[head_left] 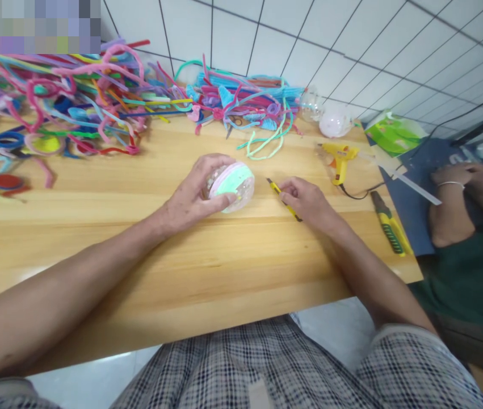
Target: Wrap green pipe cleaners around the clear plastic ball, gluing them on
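Note:
My left hand (196,193) is wrapped round a clear ball (244,192) with pastel green and pink bands across it. The thumb presses on its near side and the fingers curve over its far side. To the right, my right hand (307,203) is closed on a slim yellow utility knife (291,211), thumb and fingertips pinching its body. The knife's tip points up and left toward the ball, a short gap away. Most of the ball's left side is hidden by my left hand.
Colourful pipe cleaners (109,74) cover the back left of the wooden table (173,278). A yellow glue gun (340,159) with its cord, a larger cutter (388,224) and clear balls (334,122) are on the right. Another person's hands (458,173) rest beyond the table's right edge.

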Demonstrator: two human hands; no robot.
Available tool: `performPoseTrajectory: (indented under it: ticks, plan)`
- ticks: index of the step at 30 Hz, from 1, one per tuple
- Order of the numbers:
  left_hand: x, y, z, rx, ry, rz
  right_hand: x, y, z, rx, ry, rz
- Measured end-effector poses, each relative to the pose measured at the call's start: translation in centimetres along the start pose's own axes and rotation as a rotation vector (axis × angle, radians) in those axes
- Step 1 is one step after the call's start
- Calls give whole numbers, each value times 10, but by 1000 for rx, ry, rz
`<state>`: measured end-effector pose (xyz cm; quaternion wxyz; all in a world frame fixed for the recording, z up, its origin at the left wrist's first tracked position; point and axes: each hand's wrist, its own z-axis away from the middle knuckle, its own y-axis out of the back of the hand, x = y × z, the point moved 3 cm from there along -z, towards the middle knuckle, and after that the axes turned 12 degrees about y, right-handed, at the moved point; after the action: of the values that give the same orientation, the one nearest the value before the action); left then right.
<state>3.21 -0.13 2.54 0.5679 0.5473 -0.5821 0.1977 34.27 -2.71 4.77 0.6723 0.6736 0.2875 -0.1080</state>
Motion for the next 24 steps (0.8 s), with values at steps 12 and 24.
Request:
performPoseTrajectory:
  ticks: [12,24]
  plan:
    - [-1,0,0,0,54,42,5,-9,0,113,148,128]
    - [0,1,2,-19,69,77,5,-13,10,224,295,200]
